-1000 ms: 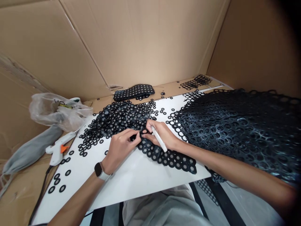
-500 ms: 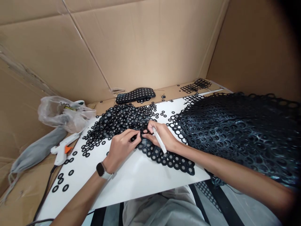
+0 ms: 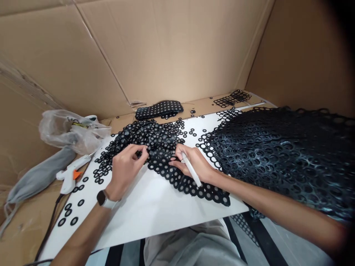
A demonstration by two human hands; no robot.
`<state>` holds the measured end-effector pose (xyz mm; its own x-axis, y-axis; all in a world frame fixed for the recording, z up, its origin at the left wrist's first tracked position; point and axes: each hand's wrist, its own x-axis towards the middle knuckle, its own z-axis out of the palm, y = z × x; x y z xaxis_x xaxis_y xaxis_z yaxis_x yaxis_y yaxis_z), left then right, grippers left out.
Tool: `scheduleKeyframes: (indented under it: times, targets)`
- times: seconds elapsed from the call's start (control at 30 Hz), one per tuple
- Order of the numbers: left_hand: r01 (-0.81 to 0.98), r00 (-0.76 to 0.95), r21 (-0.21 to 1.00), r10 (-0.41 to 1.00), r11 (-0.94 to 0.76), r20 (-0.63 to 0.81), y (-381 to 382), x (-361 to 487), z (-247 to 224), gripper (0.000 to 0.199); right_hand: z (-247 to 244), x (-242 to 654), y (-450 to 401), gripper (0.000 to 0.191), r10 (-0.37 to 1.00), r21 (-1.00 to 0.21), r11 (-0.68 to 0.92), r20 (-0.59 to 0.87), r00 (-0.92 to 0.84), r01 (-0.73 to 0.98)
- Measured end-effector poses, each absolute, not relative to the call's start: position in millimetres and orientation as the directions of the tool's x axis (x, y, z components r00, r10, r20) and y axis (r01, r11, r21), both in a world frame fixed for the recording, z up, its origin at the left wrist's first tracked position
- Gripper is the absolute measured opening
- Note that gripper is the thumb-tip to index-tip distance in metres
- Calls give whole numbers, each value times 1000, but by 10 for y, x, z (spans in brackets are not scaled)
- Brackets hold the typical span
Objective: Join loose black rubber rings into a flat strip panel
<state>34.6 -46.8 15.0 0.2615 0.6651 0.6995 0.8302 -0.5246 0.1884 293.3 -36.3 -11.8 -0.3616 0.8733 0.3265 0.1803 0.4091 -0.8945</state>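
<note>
The cardboard wall (image 3: 177,55) spans the rear; its right side runs into a dark area at the frame corner. The white board (image 3: 133,218) is cut off at lower left. At right, the black mesh stack (image 3: 277,155) is partly covered by my forearm and reaches the frame edge. The loose ring heap (image 3: 138,135) lies behind my hands. Across the board, in front of the heap, lies the ring strip (image 3: 180,183), its right part passing under my right wrist. The plastic bag (image 3: 59,129) bears dark characters, too small to read. My right hand (image 3: 195,159) grips a white pen-like tool (image 3: 191,170), its forward tip hidden by my fingers. My left hand (image 3: 126,166) is closed at the fingertips beside the strip's left end; whether anything is pinched there, I cannot tell.
</note>
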Motion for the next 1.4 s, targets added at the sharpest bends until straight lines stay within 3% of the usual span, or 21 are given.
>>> scheduleKeyframes:
  times: [0.2,0.3,0.57,0.73,0.9,1.0,1.23,1.4]
  targets:
    - [736,342,270,685,-621,644,-579,397,114,9,-215,2925,-230,34,880,-914,385,323,-347,126]
    - [715,379,312,722,-626,580,-621,438,65,20,-221,2910,-237,34,878,-910,391,324,-352,138]
    - [692,291,466,804,-551,518,-539,410,38,14,-146,2914,-331,33,860,-889,429,346,-374,163]
    - [684,293,497,825,-534,483,-553,440,51,8,-160,2924,-333,35,866,-905,399,320,-385,145]
    - [749,57,524,827,-406,559,-387,132,73,12,-262,2974,-237,37,891,-945,317,269,-366,77]
    - [785,-15,512,815,-349,579,-282,-85,109,15,-303,3025,-166,39,895,-970,238,200,-398,49]
    - [817,171,383,816,-430,552,-353,-28,93,15,-240,3135,-143,46,869,-994,99,62,-491,51]
    - [820,246,306,780,-484,575,-475,122,107,19,-245,3076,-150,53,884,-997,72,73,-462,-20]
